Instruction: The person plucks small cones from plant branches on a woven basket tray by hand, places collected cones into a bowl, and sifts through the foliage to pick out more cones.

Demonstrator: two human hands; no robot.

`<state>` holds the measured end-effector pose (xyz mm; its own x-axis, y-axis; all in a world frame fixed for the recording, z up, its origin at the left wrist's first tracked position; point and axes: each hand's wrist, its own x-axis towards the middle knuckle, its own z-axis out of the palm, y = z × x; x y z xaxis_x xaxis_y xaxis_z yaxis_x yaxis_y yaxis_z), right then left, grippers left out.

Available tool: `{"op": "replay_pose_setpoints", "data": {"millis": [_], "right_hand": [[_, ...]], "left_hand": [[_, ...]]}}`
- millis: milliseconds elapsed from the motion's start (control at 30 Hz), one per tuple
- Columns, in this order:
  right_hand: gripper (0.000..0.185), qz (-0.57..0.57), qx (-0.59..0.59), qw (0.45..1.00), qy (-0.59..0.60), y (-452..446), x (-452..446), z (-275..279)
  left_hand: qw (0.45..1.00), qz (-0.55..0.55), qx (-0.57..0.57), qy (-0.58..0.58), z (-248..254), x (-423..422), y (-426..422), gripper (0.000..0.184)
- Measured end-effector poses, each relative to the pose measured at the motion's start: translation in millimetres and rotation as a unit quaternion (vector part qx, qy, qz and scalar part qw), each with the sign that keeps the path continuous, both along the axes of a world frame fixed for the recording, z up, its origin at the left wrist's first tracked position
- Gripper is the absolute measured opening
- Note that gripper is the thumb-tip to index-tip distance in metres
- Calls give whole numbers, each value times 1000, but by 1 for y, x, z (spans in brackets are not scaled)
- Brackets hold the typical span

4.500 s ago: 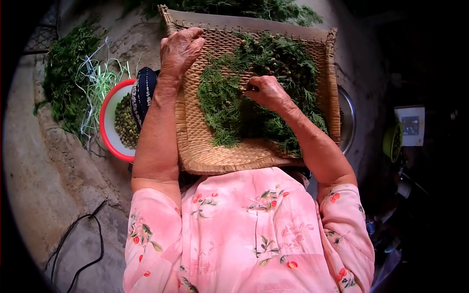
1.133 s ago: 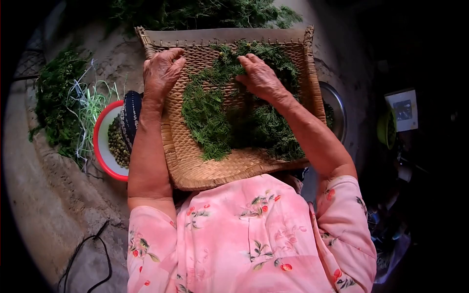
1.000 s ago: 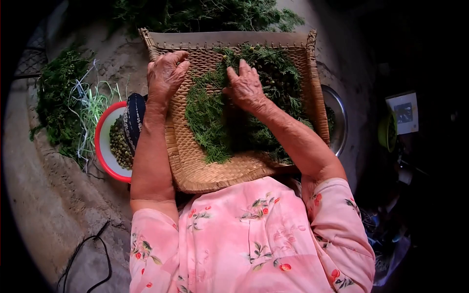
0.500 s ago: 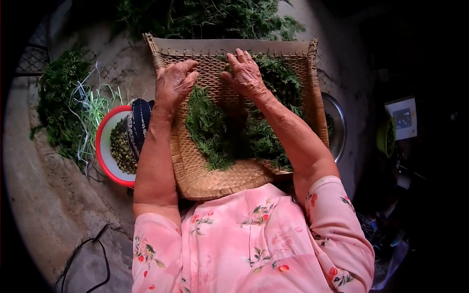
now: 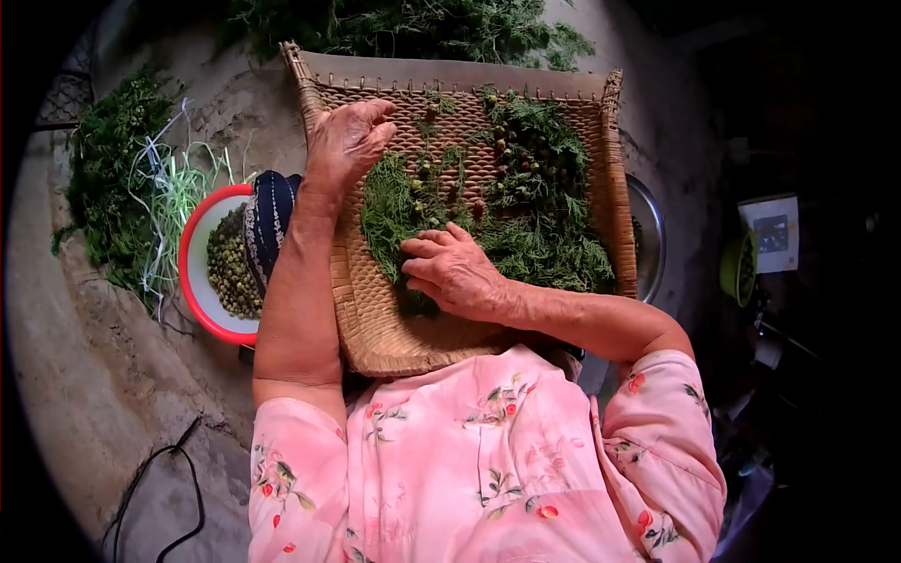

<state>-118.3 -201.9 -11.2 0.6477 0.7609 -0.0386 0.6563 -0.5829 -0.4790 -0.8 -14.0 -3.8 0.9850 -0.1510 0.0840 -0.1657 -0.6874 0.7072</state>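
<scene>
A woven tray (image 5: 375,338) lies in front of my body, with green sprigs (image 5: 544,249) spread over it and small round greenish cones (image 5: 535,169) among those at the upper right. My left hand (image 5: 352,141) is at the tray's upper left, fingers curled together; what they hold, if anything, is hidden. Low on the left part of the sprigs rests my right hand (image 5: 450,272), palm down, its fingers somewhat spread and touching the greenery. Woven surface shows between the left and right patches of sprigs.
Left of the tray stands a red-rimmed bowl (image 5: 192,291) of cones, partly covered by dark patterned cloth (image 5: 267,220). Greenery (image 5: 113,178) and pale strings (image 5: 183,197) lie beyond it. More branches (image 5: 422,28) are at the top. A metal basin (image 5: 650,239) and green bowl (image 5: 739,270) are right.
My right hand has moved down from the tray's top edge to the lower left sprigs. The sprigs have parted, and more cones and weave show. My left hand stays near the upper left corner.
</scene>
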Motion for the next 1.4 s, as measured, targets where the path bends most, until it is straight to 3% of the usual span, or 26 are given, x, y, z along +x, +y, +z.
{"op": "replay_pose_setpoints", "data": {"millis": [33, 100, 233, 333, 433, 533, 633, 700, 767, 800, 833, 900, 933, 1033, 1167, 1233, 1333, 1367, 1400], "right_hand": [[19, 1, 0, 1000, 3, -4, 3, -2], [9, -116, 75, 989, 50, -11, 23, -12], [3, -204, 138, 962, -119, -31, 97, -39], [8, -247, 177, 943, -134, -20, 139, -46], [15, -271, 132, 939, -165, 0, 161, -48], [18, -239, -15, 964, -114, 10, 168, -53], [17, -286, 0, 955, -81, 6, 166, -59], [17, -276, 19, 950, -142, -7, 166, -60], [15, -325, 213, 921, 34, -22, 162, -54], [16, -395, 286, 848, 209, -26, 158, -45], [16, -387, 276, 841, 261, -30, 150, -30], [19, -346, 257, 867, 249, -35, 138, -36], [16, -302, 197, 914, 183, -33, 129, -31], [18, -183, 174, 967, 21, -22, 109, -36], [16, -167, 51, 983, -59, -4, 100, -46], [12, -173, 70, 981, -49, -4, 102, -53], [18, -202, 196, 960, -1, -11, 103, -44], [20, -273, 238, 915, 176, -16, 101, -36], [21, -295, 332, 837, 320, -22, 102, -25]], "left_hand": [[1000, 1, 0, 3, 1, 0, 0, 34], [1000, 4, -6, 21, 4, -1, 0, 34], [999, -5, -8, 37, 1, 1, 2, 36], [999, -2, -1, 47, 2, 1, 1, 36], [999, -4, 11, 31, -1, 0, 2, 35], [1000, -9, 19, 20, 1, -1, 2, 33], [999, -8, 29, 39, 3, 0, 1, 32], [999, -13, 28, 32, 0, 1, 2, 32], [998, -8, 23, 50, 5, 1, 1, 33], [998, -2, 18, 67, 7, 0, 0, 33], [998, -3, 17, 67, 6, 0, -1, 33], [998, -13, 12, 63, 2, 2, 1, 34], [998, -13, 18, 65, 0, 3, 1, 34], [998, -11, 2, 54, 1, 1, 2, 33], [999, -10, 30, 44, 0, 0, 2, 33], [999, -21, 28, 39, -4, 1, 3, 33], [999, -18, 29, 22, -7, -2, 4, 33], [999, -18, 28, 21, -8, -2, 4, 33], [999, -17, 31, 23, -8, -1, 4, 33]]}}
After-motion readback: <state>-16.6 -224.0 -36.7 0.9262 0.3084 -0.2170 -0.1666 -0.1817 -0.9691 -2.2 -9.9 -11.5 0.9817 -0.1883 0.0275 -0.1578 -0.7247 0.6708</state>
